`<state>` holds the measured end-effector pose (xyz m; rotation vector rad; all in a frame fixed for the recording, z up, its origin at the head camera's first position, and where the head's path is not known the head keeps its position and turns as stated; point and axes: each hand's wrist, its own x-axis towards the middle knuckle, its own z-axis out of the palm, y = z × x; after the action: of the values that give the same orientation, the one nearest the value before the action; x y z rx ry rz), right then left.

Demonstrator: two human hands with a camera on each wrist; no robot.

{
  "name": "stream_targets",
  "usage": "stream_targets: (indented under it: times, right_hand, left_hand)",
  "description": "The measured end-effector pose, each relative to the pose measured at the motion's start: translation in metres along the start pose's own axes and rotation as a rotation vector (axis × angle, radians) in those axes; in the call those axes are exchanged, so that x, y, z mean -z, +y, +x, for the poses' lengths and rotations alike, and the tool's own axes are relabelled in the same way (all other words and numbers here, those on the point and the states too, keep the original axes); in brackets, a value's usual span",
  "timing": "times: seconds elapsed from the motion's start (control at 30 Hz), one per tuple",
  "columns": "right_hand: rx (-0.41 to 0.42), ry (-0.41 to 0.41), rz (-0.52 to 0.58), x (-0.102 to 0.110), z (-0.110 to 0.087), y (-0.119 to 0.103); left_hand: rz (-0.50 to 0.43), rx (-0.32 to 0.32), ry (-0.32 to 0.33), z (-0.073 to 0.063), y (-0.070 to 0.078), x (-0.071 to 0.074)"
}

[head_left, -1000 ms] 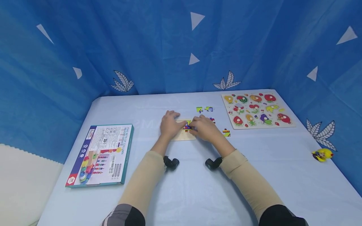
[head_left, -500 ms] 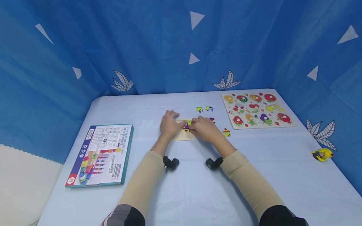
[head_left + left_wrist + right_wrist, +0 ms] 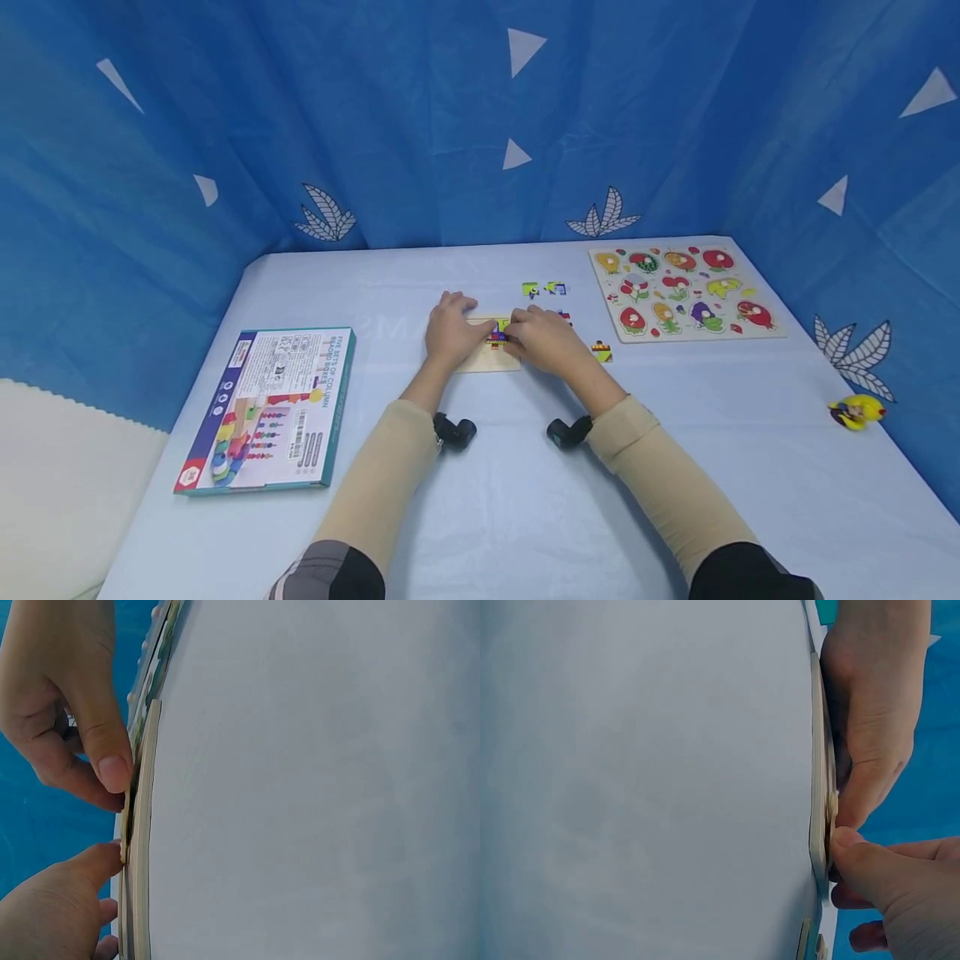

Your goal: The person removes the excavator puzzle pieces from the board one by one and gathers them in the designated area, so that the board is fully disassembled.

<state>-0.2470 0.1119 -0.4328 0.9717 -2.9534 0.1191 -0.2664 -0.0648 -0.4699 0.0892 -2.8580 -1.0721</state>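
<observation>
A small wooden puzzle board [image 3: 489, 360] lies flat mid-table, with colourful jigsaw pieces [image 3: 497, 332] on its right part. My left hand [image 3: 452, 332] rests over the board's left side, its thumb stretched out to touch the edge of a piece. From the other side my right hand [image 3: 546, 342] pinches a jigsaw piece [image 3: 126, 825] between thumb and fingers, low against the board, as the left wrist view shows. Both thumb tips nearly meet in the right wrist view. My right fingers hide part of the board and of the held piece.
Loose jigsaw pieces lie behind and right of the board, among them a green one [image 3: 530, 290] and a striped one [image 3: 602, 351]. A fruit peg puzzle [image 3: 686, 292] is at back right. A boxed toy set [image 3: 270, 408] lies left, a yellow figurine [image 3: 857, 412] far right.
My right fingertips shift slightly at the piece over the board. The left hand keeps its place, and the loose pieces stay where they were.
</observation>
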Motion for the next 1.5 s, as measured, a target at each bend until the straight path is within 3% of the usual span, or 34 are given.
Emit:
stream_targets:
  times: [0.23, 0.6, 0.93, 1.5]
  right_hand:
    - [0.016, -0.023, -0.014, -0.0007, -0.0003, 0.0008]
    - [0.015, 0.007, -0.012, -0.0002, -0.0022, 0.0004]
    - [0.006, -0.029, 0.002, 0.0012, -0.0013, 0.0012]
    - [0.068, 0.066, -0.048, 0.0021, -0.0036, 0.0013]
  left_hand:
    - [0.004, 0.002, 0.004, 0.0004, -0.0011, -0.0008]
    - [0.017, -0.005, 0.008, 0.0009, -0.0021, -0.0014]
    - [0.009, -0.004, 0.003, 0.0021, -0.0029, -0.0014]
    - [-0.010, 0.018, 0.004, 0.0014, 0.0003, -0.0006]
